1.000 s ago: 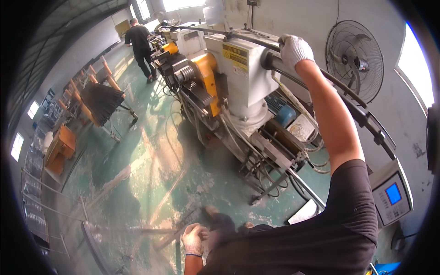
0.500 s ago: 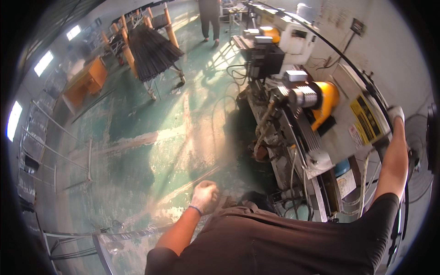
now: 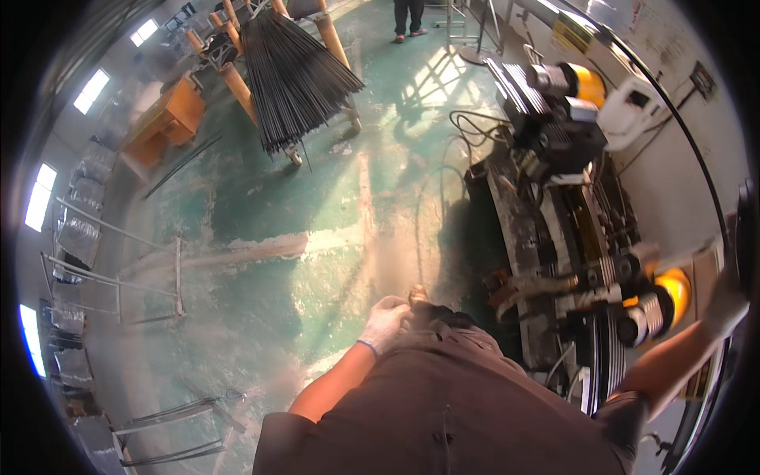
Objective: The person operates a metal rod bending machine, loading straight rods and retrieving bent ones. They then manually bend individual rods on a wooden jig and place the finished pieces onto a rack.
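My left hand point(image 3: 385, 323), in a pale work glove with a blue cuff, hangs in front of my waist. Its fingers are curled in, and nothing shows in them. Out at the right rim my right hand point(image 3: 725, 301) is smeared and dim, so its fingers cannot be made out. It is beside a long black bar point(image 3: 690, 131) that curves along the machine, and close to a dark, flat-edged part point(image 3: 745, 226). Whether it grips either one I cannot tell. Below that arm sits a machine unit with a yellow motor point(image 3: 673, 291) and a ribbed metal cylinder.
A second yellow-ended motor point(image 3: 584, 85) sits farther along the machine bed point(image 3: 514, 229). Ahead, thin black rods point(image 3: 293, 79) lie on a rack with orange posts. An orange desk point(image 3: 170, 115) and metal frames point(image 3: 178, 277) stand left. A person point(image 3: 408, 17) stands far off.
My view has shifted along the machine, and its near motor unit now appears lower and farther right. My right hand appears lower, near the right rim. My left hand is closer to my waist.
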A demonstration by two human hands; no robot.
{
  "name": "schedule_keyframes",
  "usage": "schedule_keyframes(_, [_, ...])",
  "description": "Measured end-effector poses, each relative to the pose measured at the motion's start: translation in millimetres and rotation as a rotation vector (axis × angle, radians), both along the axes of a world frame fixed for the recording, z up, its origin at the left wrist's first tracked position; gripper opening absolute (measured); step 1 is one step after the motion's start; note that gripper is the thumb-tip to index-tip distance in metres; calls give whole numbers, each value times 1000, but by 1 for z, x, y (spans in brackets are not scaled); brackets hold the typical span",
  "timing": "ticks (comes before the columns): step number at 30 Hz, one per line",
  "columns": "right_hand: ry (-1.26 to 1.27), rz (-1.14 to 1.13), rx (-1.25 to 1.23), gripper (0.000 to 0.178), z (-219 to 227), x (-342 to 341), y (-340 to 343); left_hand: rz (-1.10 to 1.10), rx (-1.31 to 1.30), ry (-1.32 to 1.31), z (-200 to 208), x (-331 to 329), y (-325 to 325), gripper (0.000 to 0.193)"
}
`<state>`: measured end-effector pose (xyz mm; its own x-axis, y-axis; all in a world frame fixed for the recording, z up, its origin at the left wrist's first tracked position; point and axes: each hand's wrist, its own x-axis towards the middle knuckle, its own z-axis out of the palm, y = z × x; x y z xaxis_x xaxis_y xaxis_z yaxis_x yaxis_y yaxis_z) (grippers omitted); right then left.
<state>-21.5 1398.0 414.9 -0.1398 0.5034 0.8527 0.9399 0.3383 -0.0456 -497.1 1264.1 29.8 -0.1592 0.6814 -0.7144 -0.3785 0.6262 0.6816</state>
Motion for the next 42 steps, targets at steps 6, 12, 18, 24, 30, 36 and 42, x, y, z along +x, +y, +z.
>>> schedule_keyframes(6, [532,419,-724,18,-127,-293,168,52,92,229,32,-104,118,28])
schedule_keyframes(12, [250,487,-1086,40,-232,-481,315,214,113,150,0,-222,206,27])
schedule_keyframes(18, [147,499,-1134,48,-321,-675,425,-99,483,508,-105,-359,286,33])
schedule_keyframes(24, [-74,435,-1246,50,-363,-828,486,135,220,332,7,-483,403,25])
schedule_keyframes(30, [-176,504,-1388,52,-390,-969,490,274,222,327,28,-551,435,21])
schedule_keyframes(36, [-265,305,-1273,73,-469,-1060,478,215,141,372,-37,-547,381,29])
schedule_keyframes(42, [-129,233,-1622,40,-469,-1071,514,444,0,261,-62,-550,363,34])
